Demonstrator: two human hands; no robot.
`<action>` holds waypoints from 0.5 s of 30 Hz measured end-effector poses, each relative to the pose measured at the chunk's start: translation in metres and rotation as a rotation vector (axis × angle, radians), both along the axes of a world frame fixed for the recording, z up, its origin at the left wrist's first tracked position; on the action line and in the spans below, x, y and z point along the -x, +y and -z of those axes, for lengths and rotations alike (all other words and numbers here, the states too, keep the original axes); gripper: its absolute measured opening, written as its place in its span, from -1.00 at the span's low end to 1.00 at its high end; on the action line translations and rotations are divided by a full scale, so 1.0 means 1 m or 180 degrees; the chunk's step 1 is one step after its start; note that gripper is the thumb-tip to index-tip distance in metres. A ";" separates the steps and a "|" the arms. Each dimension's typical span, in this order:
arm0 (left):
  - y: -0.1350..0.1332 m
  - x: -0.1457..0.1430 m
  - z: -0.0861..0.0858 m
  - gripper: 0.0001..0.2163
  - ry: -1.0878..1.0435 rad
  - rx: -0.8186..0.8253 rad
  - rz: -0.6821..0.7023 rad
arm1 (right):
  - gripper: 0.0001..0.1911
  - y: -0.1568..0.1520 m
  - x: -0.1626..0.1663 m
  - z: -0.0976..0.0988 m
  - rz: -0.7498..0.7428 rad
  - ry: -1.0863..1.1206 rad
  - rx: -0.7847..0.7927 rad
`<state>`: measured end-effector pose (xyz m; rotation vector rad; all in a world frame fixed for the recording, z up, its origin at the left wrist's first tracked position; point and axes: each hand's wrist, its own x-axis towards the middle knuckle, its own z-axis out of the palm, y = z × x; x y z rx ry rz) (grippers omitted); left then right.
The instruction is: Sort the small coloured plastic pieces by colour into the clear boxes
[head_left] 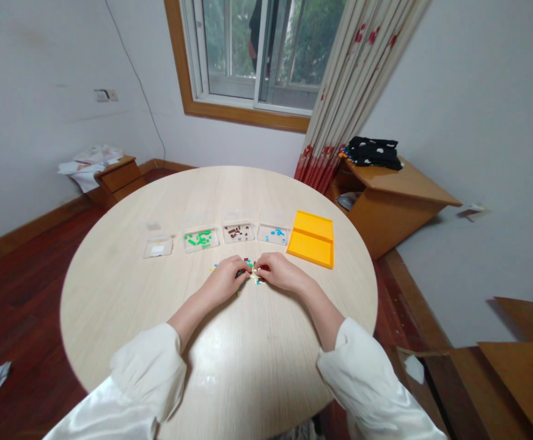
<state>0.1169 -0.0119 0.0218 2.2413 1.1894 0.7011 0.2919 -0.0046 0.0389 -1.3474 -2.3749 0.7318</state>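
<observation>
Item: mixed pile of small plastic building bricks (255, 280), placed on the tabletop between and just under the fingertips of both hands.

Progress, as judged: separation by colour is partly done. Green, brown and blue pieces are already kept apart in trays; the mixed pile is left to be worked through. The count is not told at this scale.

Appearance: loose, low and scattered; cream, brown, green and blue are mixed. A few strays are seen past the left knuckles.

Left hand (228, 274): thumb and fingertips are brought close together at the pile's left edge. Right hand (279, 270): fingers are likewise bent inward at the right edge. Whether a brick is pinched by either cannot be told.

Beyond the fingers: brown-brick tray (239, 242), straight ahead; green-brick tray (193, 250), to its left; blue-brick tray (264, 234), to its right.

Farther left of the fingers: clear box (150, 250), marked by a white patch and a tiny yellow speck. Beyond the right fingers, to the right: yellow two-section case (312, 249). All are borne by a round pale wooden table (124, 305).
</observation>
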 end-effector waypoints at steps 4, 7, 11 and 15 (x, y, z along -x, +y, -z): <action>-0.002 -0.005 0.006 -0.83 0.0668 -0.0436 0.0119 | -0.83 0.000 -0.002 -0.001 0.0029 0.0025 0.0031; -0.001 -0.008 0.010 -0.78 0.1097 -0.0628 0.0164 | -0.83 -0.002 -0.004 -0.004 0.0015 0.0079 0.0141; 0.000 -0.010 0.010 -0.77 0.1473 -0.0758 0.0182 | -0.83 -0.008 -0.001 -0.006 0.0121 0.0005 0.0130; -0.001 -0.010 0.009 -0.77 0.1569 -0.0754 0.0132 | -0.80 -0.015 0.006 -0.006 0.0222 -0.0141 0.0006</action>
